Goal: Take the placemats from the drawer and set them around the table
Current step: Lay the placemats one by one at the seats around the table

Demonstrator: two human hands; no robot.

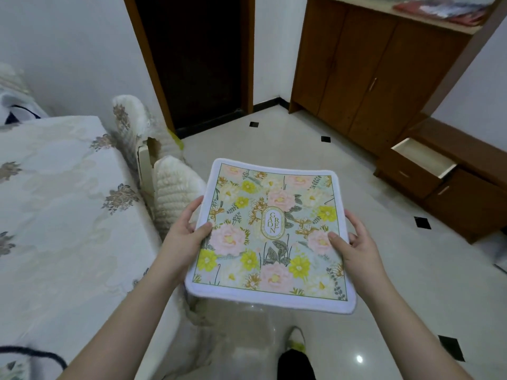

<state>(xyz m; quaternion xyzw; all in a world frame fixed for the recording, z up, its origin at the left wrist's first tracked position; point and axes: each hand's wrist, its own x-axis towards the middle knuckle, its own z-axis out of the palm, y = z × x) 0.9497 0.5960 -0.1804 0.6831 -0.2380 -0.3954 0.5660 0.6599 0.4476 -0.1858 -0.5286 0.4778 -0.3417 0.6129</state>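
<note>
Both hands carry the floral placemat [270, 234] flat in the air over the floor, not on the table: left hand [189, 229] pinches its left edge, right hand [354, 242] pinches its right edge, thumbs on top, likely to keep it level. Cloth-covered table [55, 201] lies left, a padded chair [170, 187] at its near corner between mat and tabletop. Drawer [424, 156] stands open at right.

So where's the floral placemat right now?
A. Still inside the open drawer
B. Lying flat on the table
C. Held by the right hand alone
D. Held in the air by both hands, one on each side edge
D: the left hand and right hand each grip a side edge of the floral placemat, thumbs on top, above the floor; the open drawer is off to the right.
</note>
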